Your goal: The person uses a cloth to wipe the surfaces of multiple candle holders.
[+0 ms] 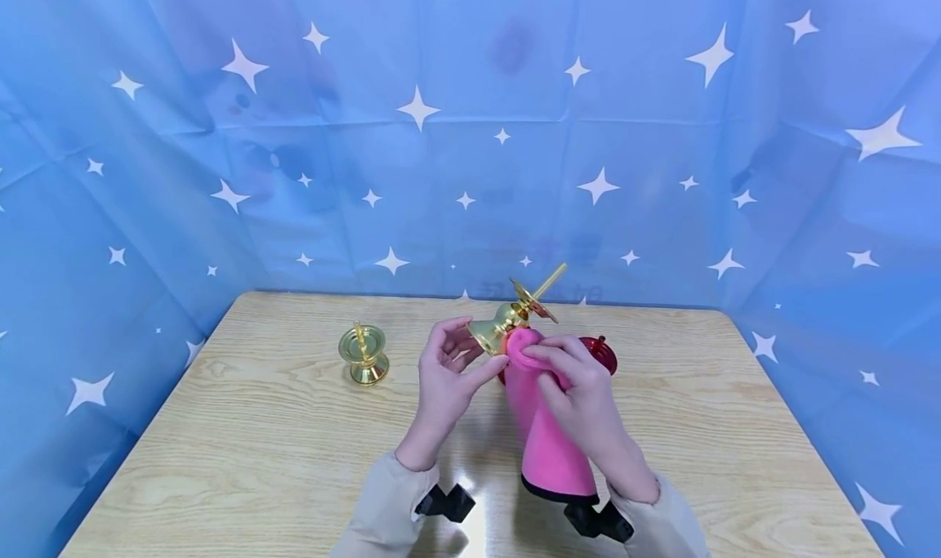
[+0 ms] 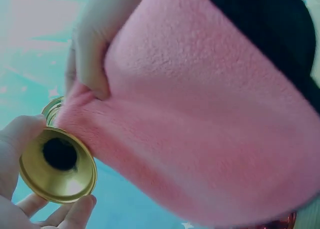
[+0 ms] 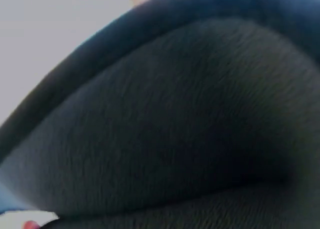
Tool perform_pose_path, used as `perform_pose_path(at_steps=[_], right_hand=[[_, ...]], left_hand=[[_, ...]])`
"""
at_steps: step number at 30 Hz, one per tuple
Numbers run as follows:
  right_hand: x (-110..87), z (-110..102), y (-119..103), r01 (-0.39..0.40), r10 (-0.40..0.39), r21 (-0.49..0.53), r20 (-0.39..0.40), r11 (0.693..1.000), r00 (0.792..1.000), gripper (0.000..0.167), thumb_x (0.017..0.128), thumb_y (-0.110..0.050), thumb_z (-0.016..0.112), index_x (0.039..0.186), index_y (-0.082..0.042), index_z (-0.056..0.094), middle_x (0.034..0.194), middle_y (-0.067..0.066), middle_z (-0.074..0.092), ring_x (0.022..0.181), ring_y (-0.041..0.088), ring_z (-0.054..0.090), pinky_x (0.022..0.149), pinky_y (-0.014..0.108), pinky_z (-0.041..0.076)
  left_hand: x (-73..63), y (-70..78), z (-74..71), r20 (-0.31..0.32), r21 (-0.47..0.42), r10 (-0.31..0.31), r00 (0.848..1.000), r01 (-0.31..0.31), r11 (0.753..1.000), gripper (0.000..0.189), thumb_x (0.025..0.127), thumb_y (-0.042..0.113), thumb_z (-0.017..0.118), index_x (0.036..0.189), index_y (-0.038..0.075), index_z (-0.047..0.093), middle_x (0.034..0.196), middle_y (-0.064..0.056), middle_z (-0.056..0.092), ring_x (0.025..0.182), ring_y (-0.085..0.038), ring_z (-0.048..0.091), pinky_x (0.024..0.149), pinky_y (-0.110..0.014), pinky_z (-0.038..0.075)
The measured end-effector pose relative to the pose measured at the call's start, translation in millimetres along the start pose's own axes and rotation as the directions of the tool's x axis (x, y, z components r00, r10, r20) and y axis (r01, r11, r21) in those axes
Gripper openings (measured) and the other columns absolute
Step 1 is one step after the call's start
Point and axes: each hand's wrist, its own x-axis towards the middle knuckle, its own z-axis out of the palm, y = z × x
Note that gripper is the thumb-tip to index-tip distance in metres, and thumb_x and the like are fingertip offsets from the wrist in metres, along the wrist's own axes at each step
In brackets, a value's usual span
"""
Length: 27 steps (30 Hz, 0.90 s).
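My left hand [image 1: 459,370] holds a gold candle holder [image 1: 481,333] by its flared base, thumb and fingers at the rim. The holder is tilted, its dish and thin rod pointing up and right. In the left wrist view the hollow underside of the base [image 2: 60,179] shows a dark centre. My right hand [image 1: 584,382] pinches a pink cloth [image 1: 555,452] with a black edge, bunched against the holder's middle. The rest of the cloth hangs below that hand. In the right wrist view, the cloth's shadowed side [image 3: 150,124] fills most of the picture and hides the right fingers' work.
A second gold candle holder [image 1: 365,352] stands upright on the left part of the wooden table [image 1: 257,427]. Behind the right hand is a shiny red object [image 1: 603,355], partly hidden. Blue star-patterned curtains [image 1: 470,158] enclose the table's back and sides.
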Motion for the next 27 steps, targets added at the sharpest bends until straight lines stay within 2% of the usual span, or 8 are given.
perform_pose_path(at_steps=[4, 7, 9, 14, 16, 21, 24, 27], right_hand=[[-4.0, 2.0, 8.9, -0.101, 0.101, 0.080, -0.003, 0.992, 0.995, 0.039, 0.067, 0.025, 0.052, 0.093, 0.003, 0.071, 0.091, 0.011, 0.064, 0.067, 0.009, 0.048, 0.049, 0.016, 0.030], [-7.8, 3.4, 16.3, -0.272, 0.269, 0.156, 0.038, 0.950, 0.962, 0.036, 0.070, 0.024, 0.053, 0.095, 0.005, 0.070, 0.094, 0.013, 0.066, 0.072, 0.001, 0.051, 0.050, 0.016, 0.031], [-8.6, 3.8, 19.8, -0.444, 0.440, 0.230, 0.071, 0.866, 0.895, 0.033, 0.074, 0.021, 0.054, 0.100, 0.006, 0.069, 0.099, 0.017, 0.066, 0.082, 0.000, 0.056, 0.056, 0.014, 0.037], [-4.6, 2.2, 24.8, -0.743, 0.745, 0.413, 0.196, 0.527, 0.637, 0.040, 0.081, 0.008, 0.058, 0.121, 0.005, 0.059, 0.122, 0.012, 0.059, 0.099, 0.001, 0.057, 0.079, 0.017, 0.047], [-3.0, 0.5, 25.6, -0.778, 0.767, 0.441, 0.259, 0.446, 0.587, 0.045, 0.083, 0.005, 0.060, 0.127, 0.005, 0.054, 0.123, 0.005, 0.059, 0.102, 0.001, 0.057, 0.082, 0.018, 0.047], [-3.1, -3.4, 21.1, -0.795, 0.756, 0.465, 0.332, 0.389, 0.564, 0.048, 0.083, 0.003, 0.060, 0.129, 0.011, 0.049, 0.109, -0.007, 0.065, 0.096, 0.003, 0.060, 0.079, 0.019, 0.048], [-4.6, -4.2, 15.1, -0.793, 0.759, 0.460, 0.320, 0.399, 0.567, 0.047, 0.082, 0.003, 0.061, 0.127, 0.010, 0.051, 0.104, -0.010, 0.066, 0.092, 0.005, 0.061, 0.076, 0.019, 0.050], [-6.8, -4.6, 7.6, -0.775, 0.742, 0.450, 0.301, 0.443, 0.599, 0.044, 0.083, 0.002, 0.063, 0.124, 0.010, 0.054, 0.103, -0.011, 0.067, 0.091, 0.006, 0.061, 0.073, 0.020, 0.050]], left_hand=[[-0.7, 3.0, -0.2, 0.013, -0.076, -0.086, 0.996, 0.087, 0.993, 0.053, 0.070, -0.011, 0.071, 0.117, -0.011, 0.046, 0.100, -0.016, 0.062, 0.087, -0.015, 0.061, 0.081, -0.032, 0.052], [-2.9, 4.4, 0.7, 0.042, -0.128, -0.178, 0.983, 0.182, 0.975, 0.051, 0.072, -0.010, 0.068, 0.117, -0.011, 0.045, 0.098, -0.012, 0.065, 0.085, -0.014, 0.062, 0.078, -0.029, 0.052], [-4.8, 5.1, 1.7, 0.072, -0.151, -0.223, 0.972, 0.232, 0.961, 0.051, 0.073, -0.008, 0.068, 0.118, -0.012, 0.044, 0.097, -0.010, 0.066, 0.084, -0.013, 0.062, 0.076, -0.027, 0.052], [-7.6, 4.9, 4.0, 0.105, -0.188, -0.252, 0.962, 0.268, 0.945, 0.055, 0.073, -0.001, 0.073, 0.118, -0.012, 0.043, 0.096, -0.006, 0.066, 0.085, -0.013, 0.062, 0.076, -0.026, 0.051], [-7.3, 3.9, 4.5, 0.097, -0.193, -0.246, 0.964, 0.261, 0.946, 0.054, 0.073, -0.001, 0.074, 0.117, -0.011, 0.044, 0.096, -0.007, 0.066, 0.086, -0.014, 0.062, 0.077, -0.026, 0.051], [-5.9, 0.6, 5.4, 0.044, -0.167, -0.237, 0.970, 0.241, 0.956, 0.051, 0.073, -0.004, 0.073, 0.115, -0.008, 0.045, 0.098, -0.009, 0.065, 0.088, -0.015, 0.061, 0.079, -0.027, 0.050], [-4.6, -1.4, 5.8, 0.000, -0.162, -0.238, 0.971, 0.235, 0.959, 0.051, 0.072, -0.005, 0.073, 0.115, -0.006, 0.045, 0.097, -0.009, 0.065, 0.088, -0.016, 0.061, 0.081, -0.028, 0.050], [-3.1, -2.8, 6.0, -0.043, -0.161, -0.225, 0.973, 0.215, 0.963, 0.050, 0.072, -0.006, 0.072, 0.114, -0.005, 0.045, 0.096, -0.008, 0.064, 0.088, -0.016, 0.061, 0.082, -0.029, 0.050]])
